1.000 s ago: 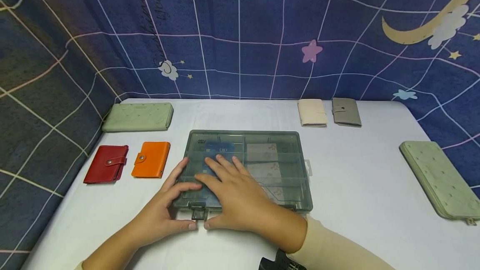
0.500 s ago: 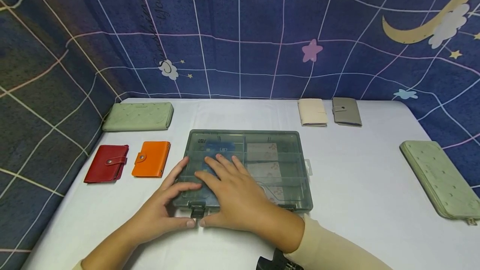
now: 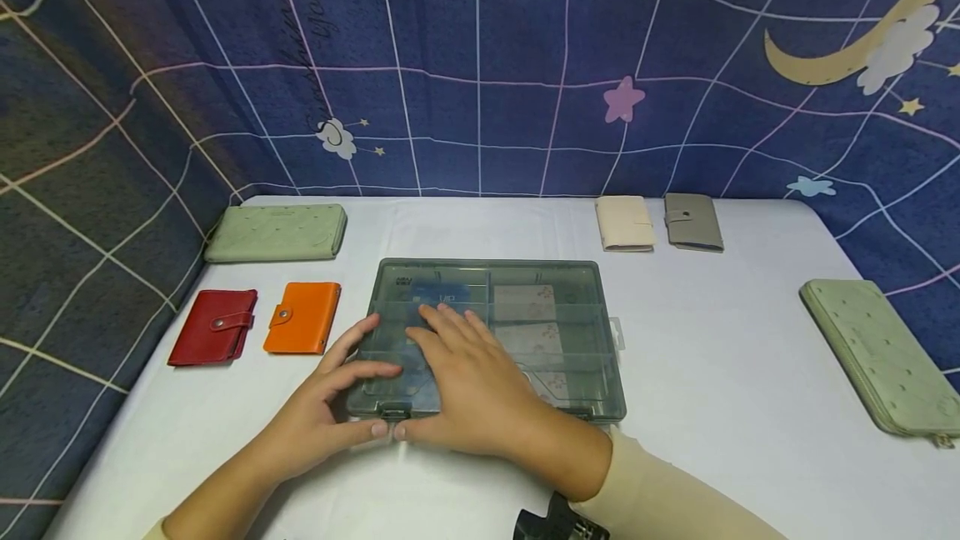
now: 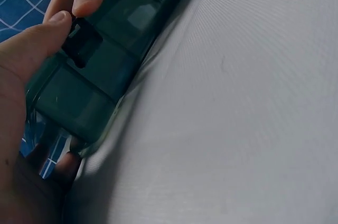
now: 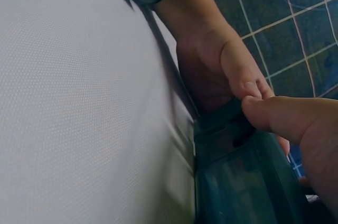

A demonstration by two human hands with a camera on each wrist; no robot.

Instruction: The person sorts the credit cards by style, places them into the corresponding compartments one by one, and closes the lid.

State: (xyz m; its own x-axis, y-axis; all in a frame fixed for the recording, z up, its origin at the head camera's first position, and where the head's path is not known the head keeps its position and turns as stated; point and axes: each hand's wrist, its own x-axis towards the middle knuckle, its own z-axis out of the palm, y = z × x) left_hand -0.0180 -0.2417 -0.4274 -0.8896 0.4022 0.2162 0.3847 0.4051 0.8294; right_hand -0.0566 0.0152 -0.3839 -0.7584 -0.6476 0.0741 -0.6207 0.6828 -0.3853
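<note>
A translucent dark-green plastic storage box [image 3: 581,327] with dividers lies lid down on its body in front of me, a blue card marked VIP [image 3: 442,293] and pale patterned pieces [image 3: 522,302] visible through it. My left hand [image 3: 322,407] grips its front left corner, fingers at the side and over the lid. My right hand [image 3: 483,382] rests on the lid, fingers extended. Both thumbs press at the left front latch [image 4: 83,42], their tips nearly meeting. In the right wrist view, the right thumb [image 5: 274,113] covers part of the latch.
On the white tablecloth [image 3: 720,357] lie a red wallet [image 3: 213,327], an orange wallet [image 3: 303,317], a long green wallet [image 3: 276,233], a cream wallet [image 3: 624,224], a grey wallet [image 3: 692,222] and another green wallet [image 3: 881,357]. A patterned curtain [image 3: 517,32] borders the table.
The left latch flap has swung from sticking out to up against the box's front. Both thumbs have moved up with it, and the right fingers have shifted slightly on the lid.
</note>
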